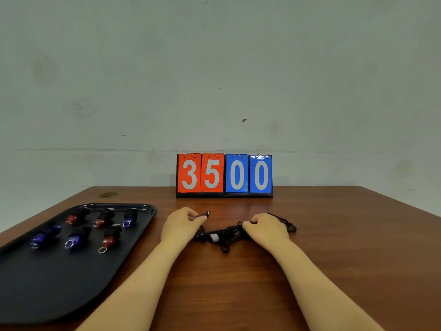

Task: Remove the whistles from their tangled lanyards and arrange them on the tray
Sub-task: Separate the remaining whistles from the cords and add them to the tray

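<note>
Head view: blurred lanyards (226, 234) under fingers (251, 222).

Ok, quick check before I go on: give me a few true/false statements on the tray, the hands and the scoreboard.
1. Six whistles lie on the black tray. True.
2. The tray sits to the right of the hands. False: it is to their left.
3. The scoreboard reads 35 on red, 00 on blue. True.
4. The left hand rests flat and holds nothing. False: its fingers pinch a small dark piece by the lanyard tangle.
5. The right hand is on the tangle. True.
6. All the tray's whistles are blue. False: three red, three blue.
</note>
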